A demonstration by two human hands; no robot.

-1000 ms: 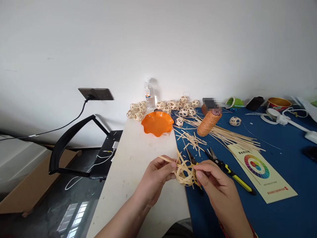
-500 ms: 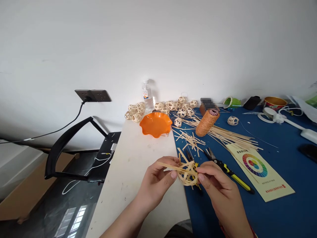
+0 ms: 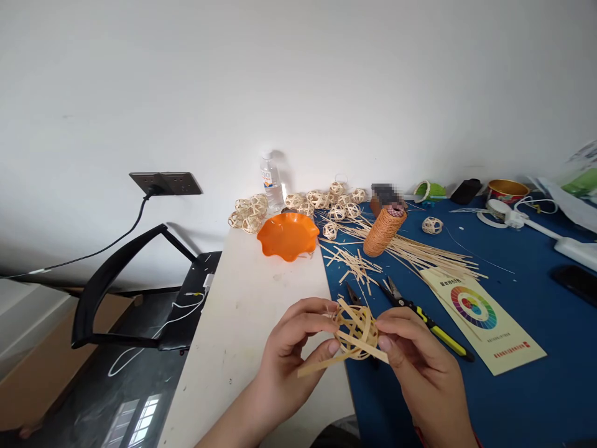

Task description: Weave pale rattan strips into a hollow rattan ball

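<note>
Between my hands, above the seam of the white and blue table surfaces, is a woven bamboo-strip ball [image 3: 358, 333] with loose strip ends sticking out. My left hand [image 3: 298, 348] pinches its left side, fingertips on top and thumb below, with one strip end jutting left past the thumb. My right hand [image 3: 420, 354] grips the ball's right side between thumb and fingers, by the tip of another strip. Behind the ball lie dark-jawed pliers [image 3: 353, 294], partly hidden. Yellow-and-black cutters [image 3: 431, 323] rest just beyond my right hand.
An orange wavy-edged dish [image 3: 288, 236] sits on the white surface. Finished balls [image 3: 317, 199] cluster along the wall near a water bottle [image 3: 271, 180]. Loose strips [image 3: 433, 252], a twine spool [image 3: 385, 231] and a colour-wheel booklet [image 3: 485, 323] lie on the blue mat. A black chair [image 3: 125, 286] stands left.
The ball has been turned in my hands, so one strip now slants across its front toward my right thumb and another points down-left. The camera view has shifted slightly right.
</note>
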